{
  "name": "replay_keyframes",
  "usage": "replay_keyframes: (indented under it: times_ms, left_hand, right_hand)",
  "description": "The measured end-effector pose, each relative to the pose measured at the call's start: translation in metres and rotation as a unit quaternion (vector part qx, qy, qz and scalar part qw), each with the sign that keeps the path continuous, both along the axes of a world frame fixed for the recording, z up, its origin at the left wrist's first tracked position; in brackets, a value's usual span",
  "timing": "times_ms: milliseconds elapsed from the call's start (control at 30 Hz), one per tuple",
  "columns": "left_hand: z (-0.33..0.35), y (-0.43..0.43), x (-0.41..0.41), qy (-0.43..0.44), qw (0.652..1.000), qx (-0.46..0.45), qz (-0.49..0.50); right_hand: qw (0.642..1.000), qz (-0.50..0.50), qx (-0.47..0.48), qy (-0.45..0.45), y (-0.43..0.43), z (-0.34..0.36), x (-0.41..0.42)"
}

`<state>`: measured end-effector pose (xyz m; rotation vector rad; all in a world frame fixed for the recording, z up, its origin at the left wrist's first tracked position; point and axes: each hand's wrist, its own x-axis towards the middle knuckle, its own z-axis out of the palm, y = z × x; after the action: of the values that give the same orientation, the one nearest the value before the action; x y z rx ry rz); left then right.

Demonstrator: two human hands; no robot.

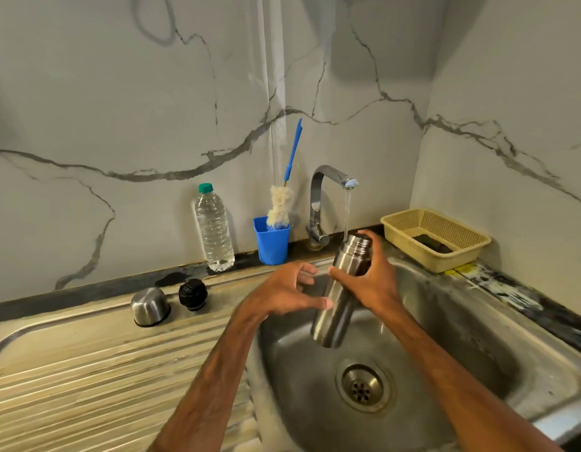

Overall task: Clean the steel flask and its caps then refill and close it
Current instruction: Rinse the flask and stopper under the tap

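Steel flask [334,314] held tilted over the basin of a stainless sink [452,324], its uncapped mouth pointing up and away, where a thin stream of water [347,210] falls to it from the chrome tap [317,197]. The person's right hand [374,278] grips the steel flask around its upper body, fingers curled behind and thumb across the front. The left hand [282,291] is spread open just left of the flask, fingers apart and thumb tip at its side; motion blur leaves it unclear whether the thumb touches.

On the ribbed drainboard [87,370] to the left, well apart from the flask, the steel cup cap [150,306] stands mouth down, with the black stopper cap [193,294] just to its right. Along the far edge of the dark tabletop [87,289], against the marble-patterned wall [119,93], stand a clear plastic water bottle [214,228] with a green top and a blue cup [271,244]. The cup holds a bottle brush [280,205] with a blue handle and pale bristles. At far right, a yellow plastic basket [436,256] contains something dark. The drain [362,388] sits at the bottom of the basin.
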<state>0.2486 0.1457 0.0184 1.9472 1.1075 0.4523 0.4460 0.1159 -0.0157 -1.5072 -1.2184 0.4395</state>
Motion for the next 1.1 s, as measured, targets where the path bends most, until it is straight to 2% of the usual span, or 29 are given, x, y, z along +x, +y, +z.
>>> replay_keyframes:
  times_ms: [67, 133, 267, 400, 633, 767, 833, 967, 1100]
  left_hand:
    - [-0.001, -0.001, -0.001, 0.067, 0.997, -0.005, -0.028]
    - [0.001, -0.003, -0.004, 0.118, 0.992, 0.003, -0.046]
    - [0.011, -0.001, -0.012, 0.088, 0.996, 0.030, -0.013]
    - [0.023, 0.002, -0.015, 0.003, 0.997, 0.082, 0.009]
    - [0.036, -0.003, -0.010, -0.056, 0.980, 0.186, 0.051]
    - [0.036, -0.001, -0.011, -0.080, 0.971, 0.214, 0.073]
    - [0.038, -0.001, -0.015, -0.098, 0.970, 0.211, 0.068]
    - [0.044, 0.004, -0.035, -0.108, 0.975, 0.192, 0.008]
    - [0.042, 0.010, -0.045, -0.058, 0.986, 0.157, -0.020]
  right_hand:
    - [0.986, 0.009, -0.024, 0.166, -0.002, 0.001, 0.003]
    - [0.951, 0.016, -0.064, 0.301, -0.005, -0.003, 0.004]
    - [0.851, 0.031, -0.111, 0.512, -0.008, -0.005, 0.006]
    - [0.779, 0.065, -0.132, 0.610, -0.008, -0.006, -0.002]
    - [0.705, 0.093, -0.136, 0.690, -0.009, -0.008, -0.018]
    - [0.680, 0.114, -0.156, 0.707, -0.014, -0.008, -0.020]
    - [0.680, 0.120, -0.139, 0.710, -0.016, -0.003, -0.018]
    - [0.724, 0.118, -0.079, 0.675, -0.019, 0.012, -0.003]
    - [0.758, 0.118, -0.020, 0.641, -0.022, 0.026, 0.003]
